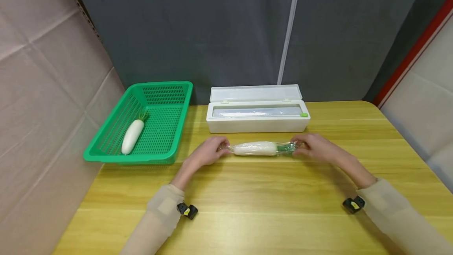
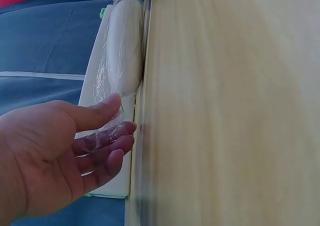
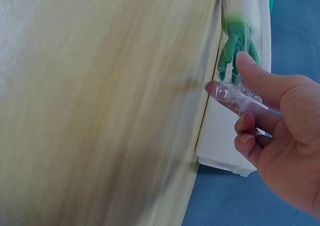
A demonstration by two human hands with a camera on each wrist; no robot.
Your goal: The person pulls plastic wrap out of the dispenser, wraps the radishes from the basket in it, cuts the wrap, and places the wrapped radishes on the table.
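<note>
From my remote station I find the left hand (image 1: 208, 152) with thumb and curled fingers slightly parted, gripping clear, crinkled plastic film (image 3: 241, 100) at one end. The right hand (image 1: 316, 147) pinches the bunched film at the other, its remaining fingers curled. Between the hands lies the film-wrapped white radish with green top (image 1: 255, 148), just in front of an open white rectangular box (image 1: 256, 125) on the pale wooden counter (image 1: 255, 211). I cannot tell whether the radish touches the counter. Left of these, a green perforated plastic basket (image 1: 136, 157) holds a second, unwrapped white radish (image 1: 132, 137).
</note>
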